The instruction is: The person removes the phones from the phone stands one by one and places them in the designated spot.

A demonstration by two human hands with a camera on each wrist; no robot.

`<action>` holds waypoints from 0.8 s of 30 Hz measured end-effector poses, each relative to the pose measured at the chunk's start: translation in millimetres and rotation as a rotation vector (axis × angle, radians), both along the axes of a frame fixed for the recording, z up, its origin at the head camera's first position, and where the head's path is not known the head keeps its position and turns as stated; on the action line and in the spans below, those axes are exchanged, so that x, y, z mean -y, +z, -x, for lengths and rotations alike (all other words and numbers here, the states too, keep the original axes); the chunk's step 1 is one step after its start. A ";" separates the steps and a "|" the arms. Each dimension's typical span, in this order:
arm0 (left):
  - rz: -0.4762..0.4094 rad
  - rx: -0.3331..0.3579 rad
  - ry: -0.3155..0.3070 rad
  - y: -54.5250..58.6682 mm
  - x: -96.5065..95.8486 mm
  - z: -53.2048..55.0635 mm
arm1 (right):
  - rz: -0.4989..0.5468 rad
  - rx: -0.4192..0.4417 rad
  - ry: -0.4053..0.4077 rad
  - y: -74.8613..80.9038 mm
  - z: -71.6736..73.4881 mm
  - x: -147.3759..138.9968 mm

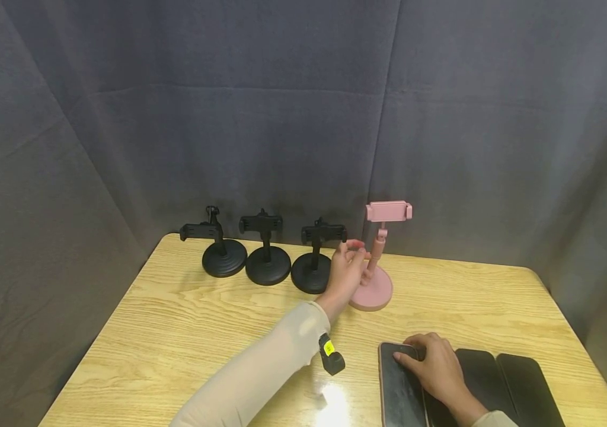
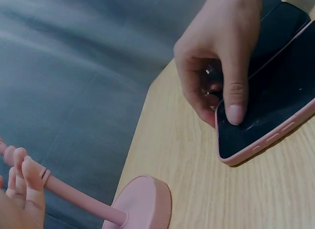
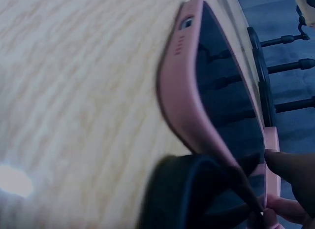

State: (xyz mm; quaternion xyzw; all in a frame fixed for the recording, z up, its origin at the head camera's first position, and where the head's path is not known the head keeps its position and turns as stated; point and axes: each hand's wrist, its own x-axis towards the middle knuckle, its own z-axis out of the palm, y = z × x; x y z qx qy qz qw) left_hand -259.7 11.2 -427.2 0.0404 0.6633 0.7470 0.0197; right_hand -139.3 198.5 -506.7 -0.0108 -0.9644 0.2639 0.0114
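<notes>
My left hand [image 1: 347, 270] is at the stem of a pink phone stand [image 1: 371, 295], its bent fingers [image 2: 32, 182] overlapping the upper stem in the left wrist view. The stand's round base is on the table, with its clamp [image 1: 389, 211] at the top. Closer to me, my right hand [image 1: 439, 367] grips the far end of a phone in a pink case [image 1: 402, 385]. Its thumb [image 2: 236, 103] presses on the dark screen, and the other fingers go round the edge. The phone lies screen up, nearly flat.
Left of the pink stand, a row holds three black phone stands [image 1: 268, 265]. More dark phones [image 1: 530, 385] lie side by side at the right, partly behind my right hand. A grey curtain [image 1: 261, 148] hangs behind the wooden table [image 1: 175, 332].
</notes>
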 end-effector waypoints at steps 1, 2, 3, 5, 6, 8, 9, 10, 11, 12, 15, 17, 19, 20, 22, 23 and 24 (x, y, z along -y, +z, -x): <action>-0.004 -0.005 -0.001 -1.2 0.5 -0.7 | 0.004 0.008 0.004 0.9 0.2 -0.2; -0.006 -0.009 0.000 -2.3 0.9 -1.4 | 0.007 0.016 0.010 1.9 0.2 -0.4; -0.008 -0.011 -0.002 -3.3 1.4 -2.1 | 0.012 0.026 0.012 2.8 0.3 -0.5; -0.020 -0.006 -0.006 -4.5 2.3 -3.7 | 0.021 0.038 0.017 4.4 0.3 -0.7; -0.025 -0.002 -0.011 -4.7 2.9 -4.6 | 0.026 0.044 0.018 5.2 0.3 -0.8; -0.037 0.006 -0.013 -5.9 3.2 -5.8 | 0.036 0.048 0.021 6.1 0.1 -1.1; -0.044 0.010 -0.017 -6.3 3.4 -6.3 | 0.044 0.048 0.019 6.4 0.0 -1.3; -0.050 0.013 -0.020 -6.8 3.4 -6.8 | 0.050 0.045 0.019 6.6 -0.1 -1.5; -0.053 0.014 -0.022 -7.4 3.6 -7.3 | 0.054 0.045 0.019 6.9 -0.2 -1.8; -0.057 0.015 -0.023 -7.8 3.8 -7.9 | 0.057 0.046 0.019 7.0 -0.3 -2.2; -0.064 0.019 -0.028 -9.5 4.8 -9.6 | 0.067 0.047 0.020 7.0 -0.2 -2.5; -0.060 0.017 -0.030 -10.6 5.2 -10.6 | 0.067 0.051 0.020 7.0 0.1 -2.6; -0.059 0.018 -0.035 -11.6 5.6 -11.7 | 0.072 0.056 0.018 7.0 0.6 -2.7; -0.058 0.015 -0.036 -12.0 5.7 -12.4 | 0.074 0.060 0.014 7.0 0.8 -2.7; -0.057 0.017 -0.039 -12.9 6.1 -13.1 | 0.077 0.066 0.006 7.3 1.0 -2.5; -0.061 0.021 -0.039 -13.3 6.3 -13.9 | 0.079 0.070 0.003 7.5 1.1 -2.4; -0.063 0.022 -0.040 -14.0 6.6 -14.8 | 0.081 0.075 0.000 7.8 1.2 -2.2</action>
